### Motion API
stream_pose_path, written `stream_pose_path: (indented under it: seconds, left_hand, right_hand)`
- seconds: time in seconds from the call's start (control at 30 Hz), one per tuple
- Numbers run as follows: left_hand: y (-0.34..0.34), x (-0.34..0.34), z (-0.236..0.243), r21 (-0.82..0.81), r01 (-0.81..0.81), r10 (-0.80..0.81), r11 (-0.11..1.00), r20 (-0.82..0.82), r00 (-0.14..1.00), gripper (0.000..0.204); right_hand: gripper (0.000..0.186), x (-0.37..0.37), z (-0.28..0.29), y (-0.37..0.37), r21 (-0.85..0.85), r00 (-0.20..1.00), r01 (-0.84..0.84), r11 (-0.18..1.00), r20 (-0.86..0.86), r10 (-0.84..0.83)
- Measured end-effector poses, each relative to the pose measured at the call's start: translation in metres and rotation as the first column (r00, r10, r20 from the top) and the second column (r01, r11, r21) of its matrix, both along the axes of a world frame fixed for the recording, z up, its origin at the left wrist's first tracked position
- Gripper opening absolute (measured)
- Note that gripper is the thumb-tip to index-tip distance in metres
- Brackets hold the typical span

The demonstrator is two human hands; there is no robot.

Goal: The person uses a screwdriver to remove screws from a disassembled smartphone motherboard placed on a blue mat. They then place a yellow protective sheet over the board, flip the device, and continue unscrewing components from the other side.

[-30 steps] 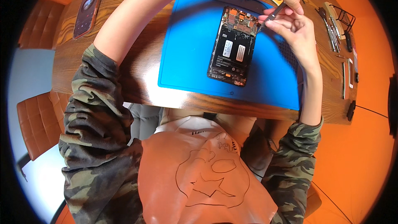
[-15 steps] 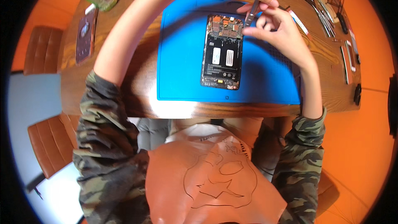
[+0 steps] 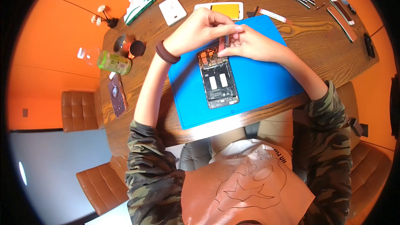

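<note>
- Phone (image 3: 217, 85), its back off, lies on the blue mat (image 3: 266, 79) on the tabletop (image 3: 329, 50), left of the mat's middle, its circuit board (image 3: 206, 59) at the far end
- The person's left hand (image 3: 205, 27) is narrowed, seemingly pinching the upper end of a slim dark tool (image 3: 227, 41)
- The right hand (image 3: 256, 45) meets it from the right, fingers curled; whether it also grips the tool cannot be told
- Half a second ago the right thumb was beside the phone's right edge; now it overlaps the board in view, which suggests work at that far right corner, though the tool's tip is hidden
</note>
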State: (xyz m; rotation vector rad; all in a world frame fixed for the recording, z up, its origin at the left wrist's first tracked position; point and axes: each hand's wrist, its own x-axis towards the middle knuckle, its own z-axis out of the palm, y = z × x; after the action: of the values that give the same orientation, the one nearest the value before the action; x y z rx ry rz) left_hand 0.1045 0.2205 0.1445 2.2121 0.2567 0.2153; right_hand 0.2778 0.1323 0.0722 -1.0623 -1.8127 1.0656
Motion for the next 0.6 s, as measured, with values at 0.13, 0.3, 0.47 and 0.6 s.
stream_pose_path:
  seconds: [0.13, 0.3, 0.47, 0.6]
  left_hand:
    - [-0.012, -0.004, -0.010, -0.040, -0.201, 0.205, 0.979, 0.227, 0.952, 0.030]
    - [-0.007, -0.044, -0.030, -0.180, -0.381, 0.421, 0.907, 0.444, 0.791, 0.033]
    - [-0.024, -0.081, -0.082, -0.051, -0.582, 0.564, 0.812, 0.323, 0.760, 0.029]
    - [-0.030, -0.092, -0.103, 0.201, -0.551, 0.504, 0.810, 0.243, 0.829, 0.039]
  right_hand:
    - [0.022, -0.001, -0.015, 0.010, 0.051, 0.958, 0.232, 0.971, -0.188, -0.219]
    - [0.043, 0.025, -0.042, 0.031, -0.155, 0.853, 0.275, 0.949, -0.417, -0.315]
    - [0.035, 0.021, -0.052, 0.041, -0.097, 0.872, 0.309, 0.946, -0.369, -0.323]
    - [0.029, 0.008, -0.053, 0.048, -0.028, 0.905, 0.333, 0.943, -0.274, -0.327]
